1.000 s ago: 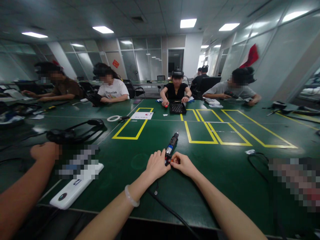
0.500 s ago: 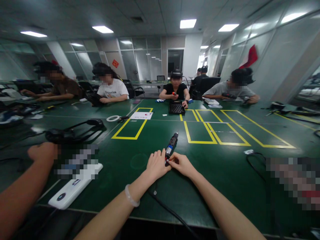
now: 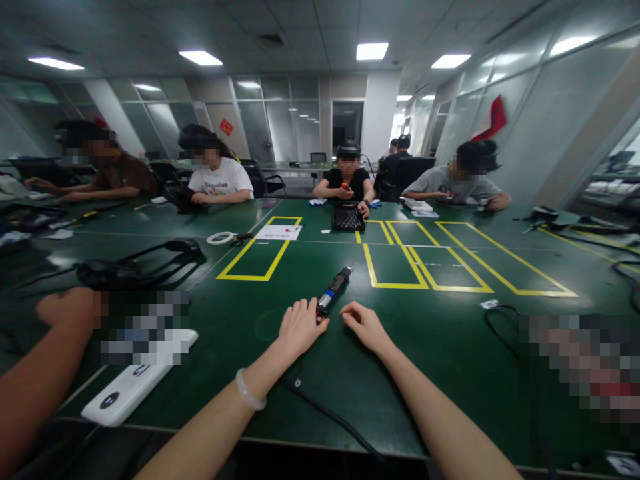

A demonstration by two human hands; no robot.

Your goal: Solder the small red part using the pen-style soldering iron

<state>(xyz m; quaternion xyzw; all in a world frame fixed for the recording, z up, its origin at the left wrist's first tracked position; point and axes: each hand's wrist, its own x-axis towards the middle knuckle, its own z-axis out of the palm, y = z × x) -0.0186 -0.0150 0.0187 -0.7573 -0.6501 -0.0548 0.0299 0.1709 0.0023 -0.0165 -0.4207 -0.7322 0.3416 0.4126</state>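
My left hand [image 3: 301, 325] is closed on the rear end of an electric screwdriver [image 3: 332, 293]. It is slim and dark, with a silver and blue section and a thin metal tip pointing away from me. Orange-red bits show at the rear by my fingers. My right hand [image 3: 366, 325] hovers just to the right, apart from the screwdriver, its thumb and forefinger pinched together; what they hold, if anything, I cannot make out. A black cable [image 3: 330, 413] with a small ring terminal [image 3: 297, 383] runs from below my left hand to the table's front edge.
A white power strip [image 3: 137, 383] lies left, near another person's arm [image 3: 55, 360]. A black headset-like frame [image 3: 135, 263] sits behind it. Yellow tape rectangles [image 3: 397, 287] mark the green table. Across it, a co-worker has a black tray [image 3: 349, 218]; others sit nearby.
My right hand has come away from the screwdriver's rear end, leaving a gap. My left hand still holds the screwdriver, which has shifted slightly left and tilted further right.
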